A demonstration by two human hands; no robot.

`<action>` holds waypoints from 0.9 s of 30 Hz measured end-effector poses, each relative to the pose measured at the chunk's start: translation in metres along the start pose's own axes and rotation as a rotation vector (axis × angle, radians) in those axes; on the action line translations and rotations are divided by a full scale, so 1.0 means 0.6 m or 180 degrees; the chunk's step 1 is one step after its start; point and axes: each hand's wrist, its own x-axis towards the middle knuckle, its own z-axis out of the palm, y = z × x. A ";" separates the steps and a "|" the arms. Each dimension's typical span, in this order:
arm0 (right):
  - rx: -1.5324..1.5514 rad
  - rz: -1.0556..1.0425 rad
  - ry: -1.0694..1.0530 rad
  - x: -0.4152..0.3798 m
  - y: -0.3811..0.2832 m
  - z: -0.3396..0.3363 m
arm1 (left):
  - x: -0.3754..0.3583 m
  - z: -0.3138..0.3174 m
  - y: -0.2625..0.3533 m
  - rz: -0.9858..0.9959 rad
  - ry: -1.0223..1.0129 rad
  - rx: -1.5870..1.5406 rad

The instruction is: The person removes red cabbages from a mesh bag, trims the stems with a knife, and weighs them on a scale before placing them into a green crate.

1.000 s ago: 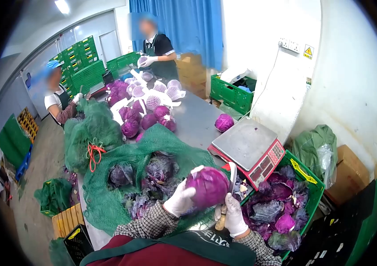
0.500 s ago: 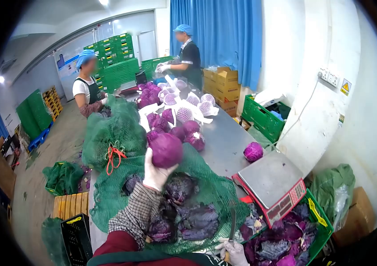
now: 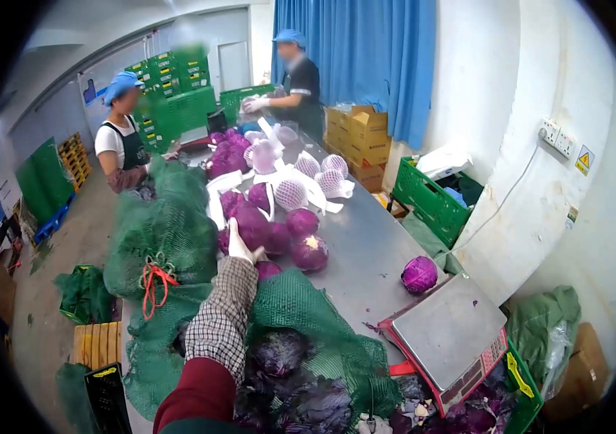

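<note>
My left hand [image 3: 241, 247], in a white glove, is closed round a peeled red cabbage [image 3: 252, 224] among other cabbages on the metal table. Only the top of my gloved right hand [image 3: 373, 424] shows at the bottom edge, by a knife [image 3: 372, 396] whose blade points up and away. Between my arms, untrimmed red cabbages [image 3: 279, 352] with dark outer leaves lie in an opened green mesh bag [image 3: 348, 336]. Close beyond the held cabbage are bare peeled ones [image 3: 310, 253] and several in white foam nets [image 3: 291, 194].
A full green mesh bag [image 3: 159, 231] tied with red cord stands on the left. On the right are a scale [image 3: 445, 325], one cabbage [image 3: 419, 275] and a green crate [image 3: 521, 383] of trimmed leaves. Two co-workers [image 3: 123, 141] [image 3: 301, 87] stand at the table's far end.
My left hand has carried the peeled cabbage forward, away from me, to the pile. My right hand and the knife have slipped lower, mostly out of view. The view has shifted slightly.
</note>
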 end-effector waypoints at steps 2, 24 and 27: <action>-0.0021 0.0114 -0.0061 0.003 -0.004 -0.008 | 0.100 -0.034 -0.013 0.0260 -0.0553 0.0132; -0.0561 -0.1030 0.0454 -0.003 -0.037 -0.047 | -0.410 -0.165 -0.043 0.2038 -0.2108 0.6233; -0.0665 -0.0907 0.0488 -0.051 -0.018 -0.027 | -0.379 -0.126 -0.056 0.1498 -0.2060 0.6226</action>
